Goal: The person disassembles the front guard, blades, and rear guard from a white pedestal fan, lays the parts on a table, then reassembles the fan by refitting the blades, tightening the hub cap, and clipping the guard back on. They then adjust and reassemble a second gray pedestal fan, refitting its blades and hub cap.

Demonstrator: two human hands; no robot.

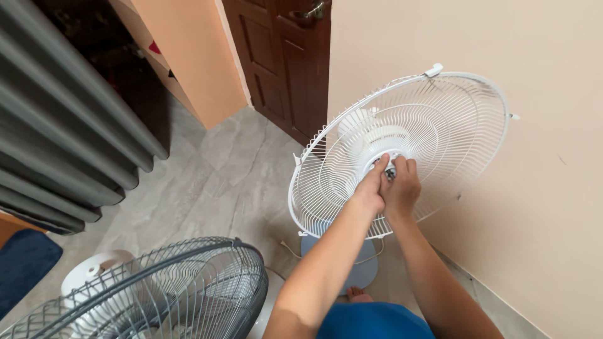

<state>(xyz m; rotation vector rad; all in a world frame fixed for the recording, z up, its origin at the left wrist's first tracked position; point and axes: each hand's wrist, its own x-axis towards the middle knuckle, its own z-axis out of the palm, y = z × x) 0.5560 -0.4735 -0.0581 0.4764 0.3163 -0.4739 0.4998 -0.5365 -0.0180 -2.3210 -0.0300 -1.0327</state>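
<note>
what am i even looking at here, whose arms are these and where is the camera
The camera sits on a person's head and looks down, so the two bare arms reaching forward are that person's own. Both the left hand and the right hand meet at the hub in the middle of a white fan's wire guard; the fingers touch the centre, and what they pinch there is too small to tell. That fan stands on a bluish base by a beige wall. A second fan with a grey guard is at lower left, on a grey tiled floor. A dark wooden door is behind.
</note>
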